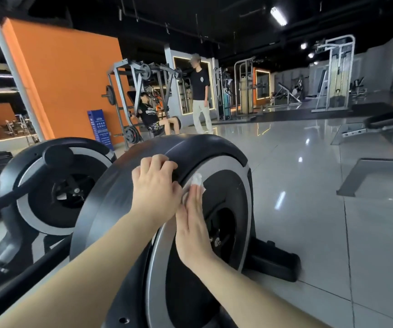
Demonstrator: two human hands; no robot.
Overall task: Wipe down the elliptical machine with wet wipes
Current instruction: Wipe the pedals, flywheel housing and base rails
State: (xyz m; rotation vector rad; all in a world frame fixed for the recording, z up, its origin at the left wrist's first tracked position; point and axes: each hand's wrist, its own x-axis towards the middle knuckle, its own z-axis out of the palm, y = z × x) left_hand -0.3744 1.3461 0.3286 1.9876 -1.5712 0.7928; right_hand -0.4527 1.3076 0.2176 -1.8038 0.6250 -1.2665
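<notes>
Your right hand (194, 223), fingers straight, presses a white wet wipe (196, 181) flat against the silver ring of the elliptical's flywheel housing (202, 147), while your left hand (155, 188) grips the housing's black top edge with curled fingers.

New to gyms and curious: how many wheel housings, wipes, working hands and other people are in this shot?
Wheel housings: 2, near housing, far housing
Wet wipe: 1
Hands: 2, left hand, right hand
Other people: 2, seated person, standing person
Total: 7
</notes>
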